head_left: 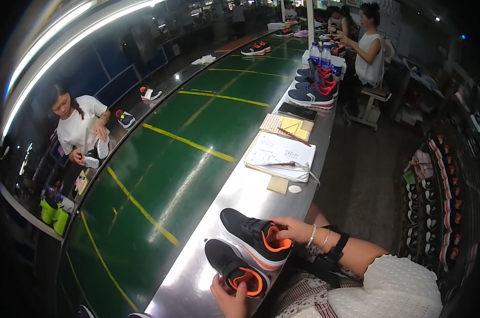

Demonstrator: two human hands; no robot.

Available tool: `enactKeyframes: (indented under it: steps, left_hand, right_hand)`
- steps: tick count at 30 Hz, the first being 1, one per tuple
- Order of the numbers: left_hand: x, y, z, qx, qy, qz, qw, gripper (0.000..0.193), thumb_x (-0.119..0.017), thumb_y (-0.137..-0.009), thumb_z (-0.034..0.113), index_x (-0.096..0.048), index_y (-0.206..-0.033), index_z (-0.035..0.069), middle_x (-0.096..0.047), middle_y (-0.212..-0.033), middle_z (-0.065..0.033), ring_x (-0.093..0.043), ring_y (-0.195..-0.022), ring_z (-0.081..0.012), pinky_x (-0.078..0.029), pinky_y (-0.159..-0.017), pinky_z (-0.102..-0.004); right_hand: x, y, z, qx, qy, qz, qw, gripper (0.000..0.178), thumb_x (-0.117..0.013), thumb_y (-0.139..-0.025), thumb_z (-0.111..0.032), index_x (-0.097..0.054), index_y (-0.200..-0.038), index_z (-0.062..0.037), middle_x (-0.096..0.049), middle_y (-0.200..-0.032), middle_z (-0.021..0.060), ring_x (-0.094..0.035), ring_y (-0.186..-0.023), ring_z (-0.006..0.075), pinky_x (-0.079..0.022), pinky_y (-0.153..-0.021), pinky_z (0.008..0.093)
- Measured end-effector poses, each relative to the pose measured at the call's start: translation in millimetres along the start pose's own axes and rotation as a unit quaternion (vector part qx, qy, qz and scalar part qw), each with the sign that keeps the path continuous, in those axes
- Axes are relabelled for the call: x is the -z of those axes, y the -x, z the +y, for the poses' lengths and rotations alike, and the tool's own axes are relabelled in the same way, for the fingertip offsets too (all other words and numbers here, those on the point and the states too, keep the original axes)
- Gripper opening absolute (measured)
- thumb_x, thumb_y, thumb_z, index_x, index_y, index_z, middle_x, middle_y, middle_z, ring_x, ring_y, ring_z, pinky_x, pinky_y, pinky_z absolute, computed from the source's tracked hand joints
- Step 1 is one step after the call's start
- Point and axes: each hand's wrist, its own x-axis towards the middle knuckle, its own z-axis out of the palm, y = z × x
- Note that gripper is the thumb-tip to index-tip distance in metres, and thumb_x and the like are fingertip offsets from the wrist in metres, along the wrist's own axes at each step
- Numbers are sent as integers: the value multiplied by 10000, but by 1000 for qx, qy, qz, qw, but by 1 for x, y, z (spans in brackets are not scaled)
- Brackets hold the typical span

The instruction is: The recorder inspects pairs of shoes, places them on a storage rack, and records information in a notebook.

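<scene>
A pair of black sneakers with orange linings and white soles sits side by side on the steel ledge in front of me. My right hand (293,231) grips the farther sneaker (243,227) at its collar, fingers reaching into the opening. At the heel of the nearer sneaker (220,256) is my left hand (230,298), its thumb over the collar edge and its fingers around the outer side. Both toes point to the far left, and the two shoes touch or nearly touch.
Beyond the sneakers, the steel ledge (227,193) holds an open notebook (277,151), pens, a phone (297,111) and several navy shoes (310,95). A green conveyor belt (160,180) runs alongside. Across it a person (83,124) handles shoes. Shoe racks (444,196) stand at right.
</scene>
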Motion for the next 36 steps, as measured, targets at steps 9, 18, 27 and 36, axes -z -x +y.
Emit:
enactKeyframes:
  steps: [9, 18, 27, 36]
  left_hand:
    - [1, 5, 11, -20, -59, 1, 998, 537, -659, -771, 180, -426, -1199, -47, -541, -1040, -164, -538, -918, -237, -423, -829, -326]
    - [-11, 5, -7, 14, 82, 32, 996, 346, -587, -831, 122, -475, -1118, -35, -558, -941, -100, -551, -816, -156, -448, -702, -252]
    - [-13, 10, 11, 42, 114, 42, 992, 308, -548, -858, 138, -502, -1119, -20, -585, -925, -98, -565, -797, -156, -451, -691, -249]
    - [-15, 18, 26, 77, 224, 30, 971, 313, -550, -861, 155, -518, -1119, -20, -600, -910, -79, -579, -787, -153, -451, -691, -244]
  right_hand:
    - [10, -2, 17, 17, 6, -39, 999, 528, -549, -806, -119, -385, -1293, -2, -517, -1181, 54, -485, -1048, 113, -386, -921, 256]
    - [6, -6, 14, 37, 21, -12, 999, 313, -547, -768, -165, -519, -1043, -20, -552, -904, 42, -486, -861, 120, -408, -788, 263]
    - [6, -3, 8, 56, 54, -16, 997, 338, -544, -791, -131, -516, -1105, -9, -575, -978, 40, -508, -898, 108, -414, -817, 251]
    - [6, -1, 5, 83, 86, -11, 993, 410, -550, -780, -206, -511, -1155, -46, -604, -912, 76, -549, -801, 137, -451, -706, 265]
